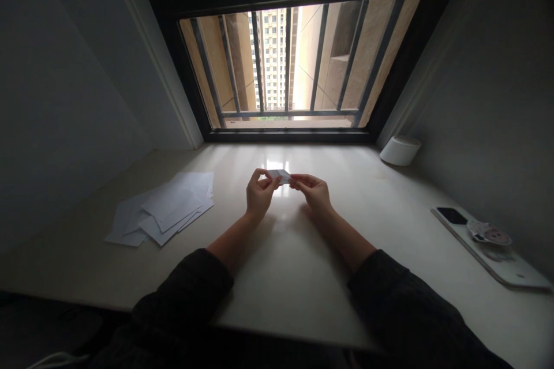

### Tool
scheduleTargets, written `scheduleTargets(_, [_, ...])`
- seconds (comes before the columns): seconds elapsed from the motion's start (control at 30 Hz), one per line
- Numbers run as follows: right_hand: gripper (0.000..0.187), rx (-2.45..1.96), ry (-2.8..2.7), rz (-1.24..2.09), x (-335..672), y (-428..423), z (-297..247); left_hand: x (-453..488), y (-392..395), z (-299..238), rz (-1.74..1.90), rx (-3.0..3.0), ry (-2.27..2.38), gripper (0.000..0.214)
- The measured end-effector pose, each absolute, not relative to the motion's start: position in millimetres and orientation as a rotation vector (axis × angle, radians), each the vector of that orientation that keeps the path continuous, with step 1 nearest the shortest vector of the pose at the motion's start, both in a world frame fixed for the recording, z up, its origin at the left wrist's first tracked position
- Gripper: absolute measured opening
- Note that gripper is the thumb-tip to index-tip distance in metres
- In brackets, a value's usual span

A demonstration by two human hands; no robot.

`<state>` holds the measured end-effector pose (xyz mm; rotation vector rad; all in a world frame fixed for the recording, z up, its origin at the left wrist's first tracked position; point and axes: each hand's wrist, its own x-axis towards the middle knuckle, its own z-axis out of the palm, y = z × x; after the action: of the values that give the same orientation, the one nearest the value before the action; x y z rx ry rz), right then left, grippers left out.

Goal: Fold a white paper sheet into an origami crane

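Observation:
Between my two hands is a small folded piece of white paper [279, 174], held up above the white tabletop. My left hand [260, 191] pinches its left side, thumb in front and fingers curled behind. On the right end, the fingertips and thumb of my right hand [314, 189] are closed on the same paper. Fine fold lines cross its face, but its exact shape is too small to make out. Over to the left lies a loose pile of white paper sheets [168, 207], apart from both hands.
A phone [489, 248] with a round grip on its back lies at the right. A white cylindrical object [400, 150] stands by the right wall. The white tabletop [277, 294] meets a barred window [285, 135] at the back, with walls on both sides.

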<state>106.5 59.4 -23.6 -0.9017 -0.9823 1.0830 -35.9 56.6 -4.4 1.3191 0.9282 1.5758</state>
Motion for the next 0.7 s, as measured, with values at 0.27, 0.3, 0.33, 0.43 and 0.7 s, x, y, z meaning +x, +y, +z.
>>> scheduleTargets(0.27, [0.039, -0.878, -1.035, 1.098, 107, 61, -23, -35, 57, -5, 1.587, 1.346, 0.913, 0.032])
scheduleTargets(0.3, [0.041, -0.871, -1.04, 1.104, 107, 61, -23, -34, 57, -6, 1.594, 1.352, 0.919, 0.031])
scheduleTargets(0.33, [0.043, -0.867, -1.039, 1.113, 105, 60, -24, -34, 57, -7, 1.602, 1.36, 0.928, 0.03])
scheduleTargets(0.43, [0.05, -0.852, -1.009, 1.153, 99, 58, -27, -34, 55, -9, 1.612, 1.373, 0.972, 0.029])
scheduleTargets(0.7, [0.043, -0.863, -0.881, 1.178, 90, 54, -28, -32, 52, -13, 1.552, 1.387, 0.982, 0.036])
